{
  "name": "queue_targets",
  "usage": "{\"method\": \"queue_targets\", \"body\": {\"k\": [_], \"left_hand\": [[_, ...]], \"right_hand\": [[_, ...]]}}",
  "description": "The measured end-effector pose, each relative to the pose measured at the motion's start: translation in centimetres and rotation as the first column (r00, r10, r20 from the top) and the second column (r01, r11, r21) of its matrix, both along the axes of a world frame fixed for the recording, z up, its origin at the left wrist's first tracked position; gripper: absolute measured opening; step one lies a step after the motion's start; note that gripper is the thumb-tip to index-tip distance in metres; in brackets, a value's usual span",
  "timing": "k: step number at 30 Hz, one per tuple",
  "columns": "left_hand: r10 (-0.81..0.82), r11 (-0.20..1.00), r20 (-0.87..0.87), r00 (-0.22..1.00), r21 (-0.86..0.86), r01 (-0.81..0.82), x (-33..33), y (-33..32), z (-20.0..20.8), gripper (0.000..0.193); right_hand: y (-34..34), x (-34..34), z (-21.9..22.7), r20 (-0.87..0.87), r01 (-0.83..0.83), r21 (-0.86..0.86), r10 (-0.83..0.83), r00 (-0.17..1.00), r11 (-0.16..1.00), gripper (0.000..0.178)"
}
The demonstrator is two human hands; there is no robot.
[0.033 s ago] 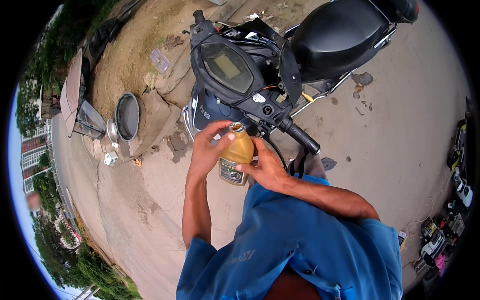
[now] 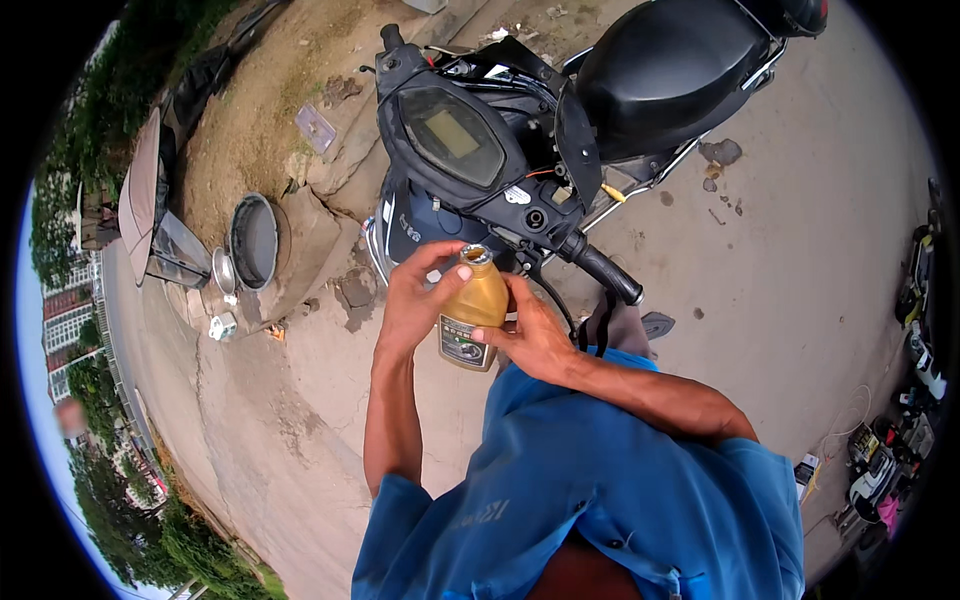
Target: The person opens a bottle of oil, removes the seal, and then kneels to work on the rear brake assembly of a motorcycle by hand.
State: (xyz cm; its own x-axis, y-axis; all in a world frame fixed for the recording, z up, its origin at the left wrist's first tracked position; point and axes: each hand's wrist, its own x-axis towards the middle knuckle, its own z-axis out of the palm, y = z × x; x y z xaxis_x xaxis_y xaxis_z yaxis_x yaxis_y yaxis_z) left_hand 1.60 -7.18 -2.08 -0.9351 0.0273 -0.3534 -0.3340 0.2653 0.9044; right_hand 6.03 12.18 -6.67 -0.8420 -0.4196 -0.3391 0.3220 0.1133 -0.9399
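Observation:
A golden plastic bottle (image 2: 480, 300) with a dark label stands nearly upright between my hands, in front of the scooter. Its mouth is uncapped, with a silvery, ragged-looking rim. My left hand (image 2: 412, 300) grips it at the neck and upper left side, thumb resting near the mouth. My right hand (image 2: 530, 330) wraps the body from the right, thumb across the front above the label. Just beyond the bottle is a black electric scooter (image 2: 535, 215), its display facing up. How full the bottle is cannot be made out.
The scooter's right handlebar grip (image 2: 608, 270) juts out close to my right forearm. At left, a dark round basin (image 2: 254, 242) and a smaller metal bowl (image 2: 224, 270) lie near a white container (image 2: 222, 326). Parked scooters (image 2: 880, 470) line the far right edge.
The surroundings have shifted very slightly in the view. My hands and the bottle keep the same hold and position.

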Motion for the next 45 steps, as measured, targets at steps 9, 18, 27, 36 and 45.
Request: {"method": "queue_targets", "body": {"k": [9, 18, 27, 36, 45], "left_hand": [[-0.304, 0.952, 0.023, 0.952, 0.053, 0.303, -4.3, -1.3, -1.2, 0.033], [-0.363, 0.931, 0.085, 0.928, 0.084, 0.356, -6.0, -1.3, -2.0, 0.033], [-0.382, 0.923, 0.06, 0.922, 0.074, 0.378, -6.1, -0.8, -2.1, 0.035], [-0.362, 0.926, 0.091, 0.928, 0.145, 0.348, -6.0, -0.3, -1.1, 0.029], [-0.368, 0.927, 0.117, 0.923, 0.124, 0.354, -6.4, -0.3, -1.4, 0.03]], "right_hand": [[-4.3, 1.6, -0.5, 0.035, 0.335, -0.014, -0.335, 0.942, 0.942, 0.076], [-5.6, 1.6, -0.2, 0.046, 0.441, -0.01, -0.44, 0.897, 0.897, 0.071], [-5.7, 1.9, -0.6, 0.041, 0.47, -0.009, -0.47, 0.882, 0.882, 0.072], [-5.8, 1.9, -0.7, 0.064, 0.478, 0.001, -0.477, 0.876, 0.878, 0.073], [-5.5, 1.7, -0.3, 0.099, 0.459, 0.005, -0.457, 0.884, 0.889, 0.072]]}}
